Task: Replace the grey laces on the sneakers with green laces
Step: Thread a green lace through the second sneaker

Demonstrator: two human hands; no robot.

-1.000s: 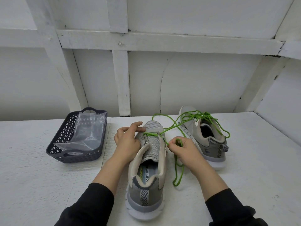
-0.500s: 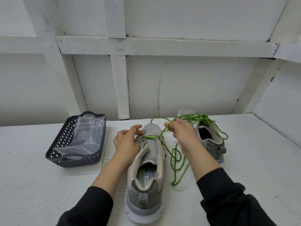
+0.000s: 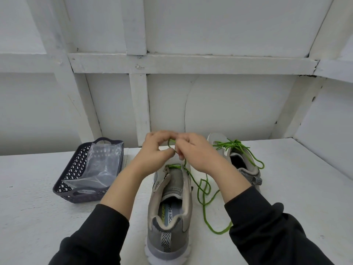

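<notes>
Left hand (image 3: 155, 156) and right hand (image 3: 199, 156) pinch the green lace (image 3: 174, 166) above the near sneaker (image 3: 170, 217), likely evening its ends; one crossing threaded; far sneaker (image 3: 246, 169) already laced.

Even, soft, bright light; faint shadows; wide-angle bending at the edges; hands slightly motion-blurred.

My left hand (image 3: 154, 153) and right hand (image 3: 198, 155) meet above the toe of the grey mesh sneaker (image 3: 158, 238), fingers curled, both pinching the thin green cord lace (image 3: 204, 207).
</notes>
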